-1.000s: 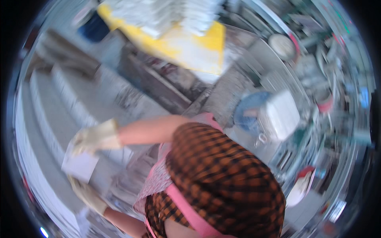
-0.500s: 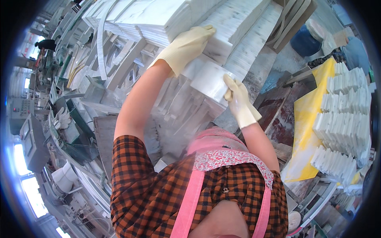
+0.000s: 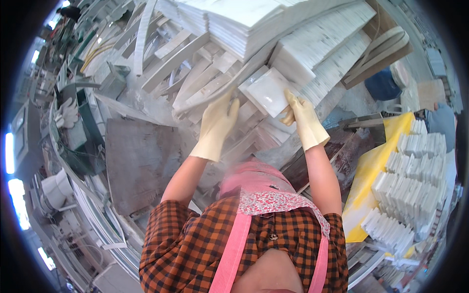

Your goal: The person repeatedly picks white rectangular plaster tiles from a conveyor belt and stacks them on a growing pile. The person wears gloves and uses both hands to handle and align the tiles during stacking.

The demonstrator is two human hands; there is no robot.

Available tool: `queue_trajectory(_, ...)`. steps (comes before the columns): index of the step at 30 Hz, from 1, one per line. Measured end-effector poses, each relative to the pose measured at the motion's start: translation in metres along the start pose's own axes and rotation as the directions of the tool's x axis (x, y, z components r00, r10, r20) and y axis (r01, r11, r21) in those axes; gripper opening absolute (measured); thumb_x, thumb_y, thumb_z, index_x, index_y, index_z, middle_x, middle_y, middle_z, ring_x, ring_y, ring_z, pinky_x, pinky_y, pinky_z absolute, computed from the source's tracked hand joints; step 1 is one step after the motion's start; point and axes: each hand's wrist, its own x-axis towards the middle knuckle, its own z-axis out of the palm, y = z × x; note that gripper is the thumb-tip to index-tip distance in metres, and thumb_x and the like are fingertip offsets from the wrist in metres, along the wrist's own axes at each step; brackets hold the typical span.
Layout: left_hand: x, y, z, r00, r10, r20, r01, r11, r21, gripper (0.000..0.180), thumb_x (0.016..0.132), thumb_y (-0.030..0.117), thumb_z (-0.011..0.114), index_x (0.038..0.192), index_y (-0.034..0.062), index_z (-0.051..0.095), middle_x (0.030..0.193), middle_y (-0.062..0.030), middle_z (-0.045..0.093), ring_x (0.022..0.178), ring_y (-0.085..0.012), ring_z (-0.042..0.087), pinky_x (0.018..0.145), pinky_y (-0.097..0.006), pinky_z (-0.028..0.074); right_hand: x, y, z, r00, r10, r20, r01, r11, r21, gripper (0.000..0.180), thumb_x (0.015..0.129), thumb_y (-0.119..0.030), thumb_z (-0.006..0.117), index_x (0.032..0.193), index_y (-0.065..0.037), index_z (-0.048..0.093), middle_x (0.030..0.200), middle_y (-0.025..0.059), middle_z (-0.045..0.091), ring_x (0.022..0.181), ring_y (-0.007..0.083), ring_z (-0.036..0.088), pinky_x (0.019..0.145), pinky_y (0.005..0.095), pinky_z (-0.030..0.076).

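A smooth white stone tile lies at the front of the stacked tiles, its top face catching the light. My right hand, in a cream glove, grips its right edge. To the left of the tile, my gloved left hand reaches up with its fingers closed at a long curved pale strip; its fingertips are partly hidden. Beyond both hands stands a tall stack of white slabs. A long row of white tiles stands on edge to its right.
On the right, yellow sheeting lies beside several bundles of white tiles. A blue drum stands at the far right. Offcuts fill the space below the stack, and a grey board leans at the left. Another person's blue clothing shows at the right edge.
My left hand has come off the tile stack, down and toward me, and is now at the curved strip. My right hand stays at the tile. The view has shifted.
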Motion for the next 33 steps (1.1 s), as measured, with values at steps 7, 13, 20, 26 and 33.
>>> queue_trajectory(7,0.014,0.008,0.017,1.0,0.001,-0.021,-0.005,0.984,-0.18,0.043,0.1,0.025,0.055,0.136,0.004,0.062,0.128,-0.0203,0.067,0.119,-0.0374,0.063,0.104,-0.042,0.047,-0.003,0.002,-0.007,0.998,-0.028,0.062,0.034,0.994,-0.099,0.063,0.095,-0.055,0.067,0.091,0.009,0.064,0.063,0.0171,0.067,0.053,0.0218,0.066,0.058,0.0314,0.057)
queue_trajectory(13,0.013,0.004,0.022,0.98,0.161,-0.119,-0.18,0.969,-0.172,0.034,0.099,0.018,0.056,0.127,0.002,0.066,0.123,-0.0205,0.069,0.114,-0.0384,0.064,0.098,-0.044,0.05,0.004,0.011,0.002,1.0,0.009,-0.009,-0.009,1.0,-0.01,0.06,0.096,-0.052,0.067,0.097,0.009,0.062,0.067,0.0166,0.068,0.055,0.022,0.067,0.059,0.0306,0.056)
queue_trajectory(20,0.019,-0.012,0.043,0.995,0.065,-0.073,-0.09,0.899,-0.428,0.031,0.098,0.018,0.059,0.125,0.0048,0.069,0.121,-0.0168,0.071,0.114,-0.0345,0.066,0.099,-0.041,0.05,0.009,-0.002,0.001,1.0,0.003,-0.011,-0.005,0.973,-0.233,0.062,0.096,-0.05,0.068,0.099,0.012,0.063,0.068,0.0182,0.069,0.055,0.023,0.067,0.056,0.0325,0.055)
queue_trajectory(26,0.0,-0.042,0.039,0.962,-0.266,-0.059,0.211,0.865,-0.456,0.032,0.098,0.021,0.061,0.127,0.0124,0.072,0.125,-0.0115,0.072,0.115,-0.0296,0.068,0.102,-0.037,0.049,0.008,0.0,0.005,0.998,0.055,-0.04,-0.06,0.987,-0.148,0.067,0.096,-0.053,0.067,0.102,0.013,0.064,0.083,0.0198,0.072,0.068,0.0242,0.072,0.069,0.0331,0.059)
queue_trajectory(33,0.009,-0.037,0.037,0.987,-0.137,0.085,0.161,0.85,-0.502,0.029,0.096,0.027,0.062,0.115,0.0085,0.075,0.116,-0.0152,0.074,0.111,-0.0322,0.068,0.097,-0.039,0.051,0.004,0.003,0.014,0.99,0.131,-0.054,-0.131,0.991,0.002,0.07,0.096,-0.056,0.066,0.108,0.014,0.063,0.1,0.0179,0.072,0.081,0.0233,0.073,0.08,0.0354,0.059)
